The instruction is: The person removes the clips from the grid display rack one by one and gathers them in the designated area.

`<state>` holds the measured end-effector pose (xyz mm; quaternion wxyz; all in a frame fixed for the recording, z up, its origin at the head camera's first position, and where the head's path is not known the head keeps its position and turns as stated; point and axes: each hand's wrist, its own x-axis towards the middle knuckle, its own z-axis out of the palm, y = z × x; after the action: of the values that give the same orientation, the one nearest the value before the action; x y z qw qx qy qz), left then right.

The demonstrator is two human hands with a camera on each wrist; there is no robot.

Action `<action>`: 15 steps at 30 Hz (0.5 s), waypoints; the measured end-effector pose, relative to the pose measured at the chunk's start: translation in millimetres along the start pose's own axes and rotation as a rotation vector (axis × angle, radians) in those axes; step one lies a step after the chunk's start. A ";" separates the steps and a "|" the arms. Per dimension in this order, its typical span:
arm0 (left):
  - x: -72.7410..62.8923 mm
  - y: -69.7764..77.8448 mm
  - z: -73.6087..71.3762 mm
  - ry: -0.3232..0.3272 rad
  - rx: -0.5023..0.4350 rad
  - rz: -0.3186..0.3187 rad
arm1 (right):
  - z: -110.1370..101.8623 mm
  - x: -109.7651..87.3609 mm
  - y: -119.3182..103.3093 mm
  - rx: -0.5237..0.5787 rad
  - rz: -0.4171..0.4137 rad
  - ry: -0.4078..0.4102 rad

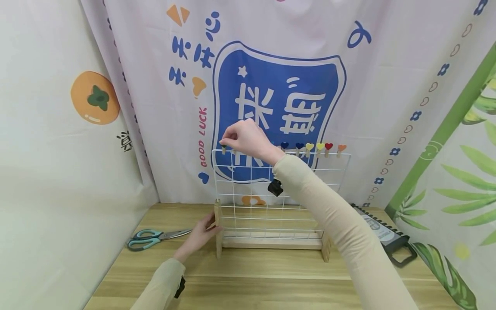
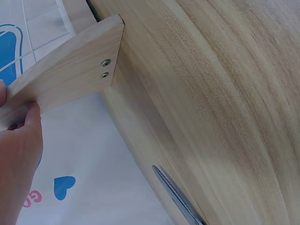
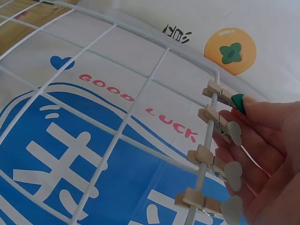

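My right hand point(image 1: 249, 138) is at the top left corner of a white wire grid rack point(image 1: 251, 181) on a wooden stand. Its thumb and fingers pinch a wooden clothespin with a green heart point(image 3: 238, 104), whose jaws sit over the top wire. Close beside it on that wire, pale heart clothespins point(image 3: 233, 176) are clipped in a row. Low on the left, my left hand point(image 1: 199, 236) grips the stand's wooden upright point(image 2: 79, 65), thumb on one face. Farther right along the wire are dark blue point(image 1: 299, 146), yellow point(image 1: 309, 147), red point(image 1: 328, 147) and orange point(image 1: 341, 147) heart clothespins.
Scissors with teal handles point(image 1: 145, 240) lie left of my left hand on the wooden table point(image 1: 232, 284). A handsaw with a black handle point(image 1: 399, 252) lies right of the rack, partly behind my right sleeve. A printed curtain point(image 1: 174, 129) hangs behind the rack.
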<state>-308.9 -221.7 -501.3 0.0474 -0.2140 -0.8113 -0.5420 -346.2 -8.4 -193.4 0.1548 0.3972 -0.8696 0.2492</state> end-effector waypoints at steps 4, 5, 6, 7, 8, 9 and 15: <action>0.2 -0.1 0.6 -0.002 -0.007 -0.010 | 2.0 -2.4 -0.9 -0.005 -0.005 0.035; 0.2 -0.1 0.7 -0.002 -0.008 -0.013 | 2.4 -3.1 -1.1 -0.004 -0.008 0.043; 0.2 -0.2 0.8 0.000 -0.009 -0.016 | 2.9 -3.6 -1.2 -0.004 -0.011 0.049; 0.2 -0.2 0.8 0.000 -0.008 -0.017 | 3.3 -4.0 -1.1 -0.004 -0.013 0.055; 0.3 -0.3 0.9 0.000 -0.006 -0.019 | 3.5 -4.4 -1.1 -0.003 -0.015 0.059; 0.4 -0.4 0.9 0.001 -0.004 -0.020 | 3.6 -4.8 -1.2 -0.004 -0.017 0.062; 0.8 -0.8 0.4 0.002 -0.009 -0.016 | 2.3 -4.4 -1.3 -0.007 -0.026 0.064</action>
<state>-309.9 -221.3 -502.0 0.0431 -0.2073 -0.8104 -0.5463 -342.6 -7.8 -197.0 0.1873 0.3998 -0.8598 0.2567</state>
